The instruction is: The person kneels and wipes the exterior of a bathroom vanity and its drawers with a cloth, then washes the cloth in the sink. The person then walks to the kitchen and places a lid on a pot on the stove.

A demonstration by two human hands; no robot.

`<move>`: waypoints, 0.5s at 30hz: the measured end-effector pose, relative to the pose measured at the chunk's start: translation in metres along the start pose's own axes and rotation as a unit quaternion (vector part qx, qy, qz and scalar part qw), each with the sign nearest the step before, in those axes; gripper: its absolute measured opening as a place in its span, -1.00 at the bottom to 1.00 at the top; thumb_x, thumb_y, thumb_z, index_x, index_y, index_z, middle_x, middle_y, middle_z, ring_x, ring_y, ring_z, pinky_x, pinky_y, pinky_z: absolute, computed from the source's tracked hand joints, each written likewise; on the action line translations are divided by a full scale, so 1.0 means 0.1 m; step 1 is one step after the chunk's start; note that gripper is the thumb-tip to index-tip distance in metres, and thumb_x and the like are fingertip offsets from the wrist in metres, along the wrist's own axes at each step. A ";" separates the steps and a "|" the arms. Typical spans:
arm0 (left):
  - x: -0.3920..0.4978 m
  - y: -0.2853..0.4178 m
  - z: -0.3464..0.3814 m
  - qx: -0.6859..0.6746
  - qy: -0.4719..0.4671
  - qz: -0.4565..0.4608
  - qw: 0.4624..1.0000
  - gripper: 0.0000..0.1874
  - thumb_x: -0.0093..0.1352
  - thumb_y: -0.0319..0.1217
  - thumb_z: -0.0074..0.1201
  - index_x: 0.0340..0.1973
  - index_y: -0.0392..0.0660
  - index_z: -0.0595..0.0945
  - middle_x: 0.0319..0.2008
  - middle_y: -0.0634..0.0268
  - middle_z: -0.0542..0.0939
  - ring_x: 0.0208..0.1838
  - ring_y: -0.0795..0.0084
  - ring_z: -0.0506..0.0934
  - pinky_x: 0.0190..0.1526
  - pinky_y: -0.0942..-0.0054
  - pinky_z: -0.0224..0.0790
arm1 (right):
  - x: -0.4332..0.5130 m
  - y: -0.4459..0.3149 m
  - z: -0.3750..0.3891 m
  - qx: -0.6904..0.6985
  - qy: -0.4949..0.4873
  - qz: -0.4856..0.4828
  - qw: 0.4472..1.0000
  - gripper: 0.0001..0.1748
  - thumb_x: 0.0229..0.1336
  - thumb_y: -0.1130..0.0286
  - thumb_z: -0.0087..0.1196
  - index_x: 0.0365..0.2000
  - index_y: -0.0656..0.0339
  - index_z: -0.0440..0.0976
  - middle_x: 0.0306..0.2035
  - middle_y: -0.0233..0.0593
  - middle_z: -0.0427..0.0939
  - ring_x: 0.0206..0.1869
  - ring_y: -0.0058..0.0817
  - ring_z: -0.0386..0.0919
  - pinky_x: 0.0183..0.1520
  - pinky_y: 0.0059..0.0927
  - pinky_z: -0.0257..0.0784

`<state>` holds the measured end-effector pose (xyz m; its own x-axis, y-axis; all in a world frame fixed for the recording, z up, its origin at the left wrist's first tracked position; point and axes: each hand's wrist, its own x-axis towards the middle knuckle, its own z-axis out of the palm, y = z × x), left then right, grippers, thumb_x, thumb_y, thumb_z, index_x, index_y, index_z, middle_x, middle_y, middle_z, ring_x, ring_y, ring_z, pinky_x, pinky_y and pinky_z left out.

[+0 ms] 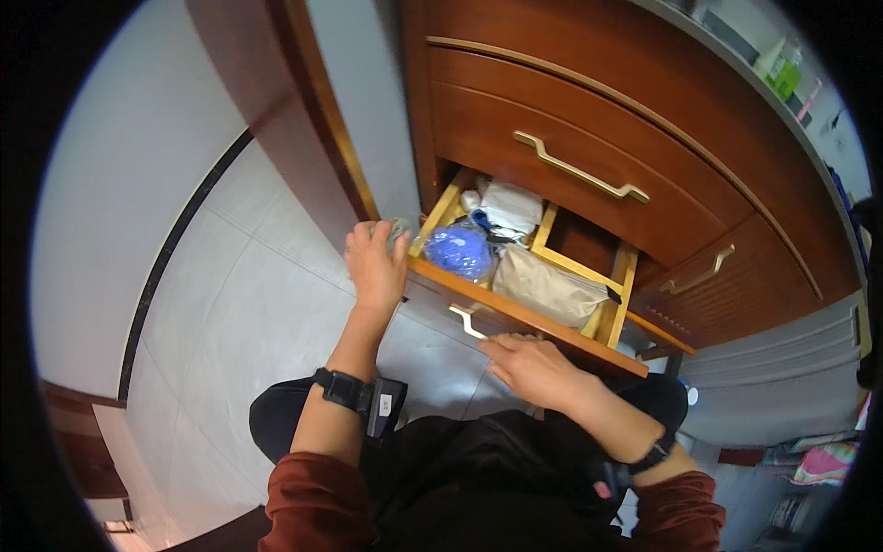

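Observation:
A wooden drawer [528, 312] stands pulled out before me. My right hand [534, 366] is on its gold handle [466, 321], fingers curled over the right end. By the drawer's left front corner, my left hand [376, 269] grips a greyish cloth [399, 230], mostly covered by the fingers. Inside the drawer lie a blue item in clear plastic wrap [458, 251], a beige fabric pouch [548, 284], and a white folded bundle [510, 205]. A wooden divider [542, 231] separates the compartments.
Above is a closed drawer with a gold handle [579, 169]. A wooden door frame [324, 117] rises at left. On the countertop [745, 65] stands a green pump bottle [785, 74]. A cabinet door [738, 276] is at right, above a grey ribbed surface [752, 372]. Floor tiles [255, 303] lie below.

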<state>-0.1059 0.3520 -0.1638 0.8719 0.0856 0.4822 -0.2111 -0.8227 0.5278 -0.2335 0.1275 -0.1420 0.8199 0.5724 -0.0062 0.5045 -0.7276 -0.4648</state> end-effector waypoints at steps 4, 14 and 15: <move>-0.07 0.02 0.14 0.044 0.043 0.024 0.998 -0.77 0.23 -0.32 0.09 -0.21 -0.05 0.56 -0.13 0.16 0.43 -0.02 0.11 0.33 -0.02 0.15 0.11 | -0.56 0.34 -0.73 0.022 0.128 -0.023 0.991 -0.70 0.07 0.36 0.06 -0.16 0.23 0.42 -0.27 -0.13 0.44 -0.22 -0.15 0.43 -0.16 -0.28 0.37; -0.42 0.43 0.18 0.037 0.063 0.094 0.993 -0.68 0.14 -0.47 0.12 -0.17 -0.02 0.54 -0.16 0.08 0.39 -0.04 0.08 0.30 0.02 0.16 0.04 | -0.98 0.76 -0.48 -0.028 0.265 0.124 0.956 -0.82 0.04 0.44 0.02 -0.31 0.29 0.46 -0.30 -0.15 0.41 -0.20 -0.18 0.35 -0.14 -0.27 0.28; -0.49 0.52 0.19 0.014 0.038 0.110 0.993 -0.59 0.06 -0.52 0.15 -0.14 -0.02 0.53 -0.18 0.06 0.39 -0.04 0.09 0.30 0.02 0.15 0.05 | -0.97 0.77 -0.47 -0.013 0.281 0.139 0.950 -0.82 0.04 0.44 0.02 -0.32 0.29 0.46 -0.29 -0.15 0.41 -0.20 -0.18 0.35 -0.14 -0.28 0.28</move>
<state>-0.1510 0.2940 -0.1732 0.7702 -0.0568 0.6353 -0.3793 -0.8416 0.3845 -0.2618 -0.0021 -0.1353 0.9336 0.0711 0.3512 0.2488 -0.8339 -0.4927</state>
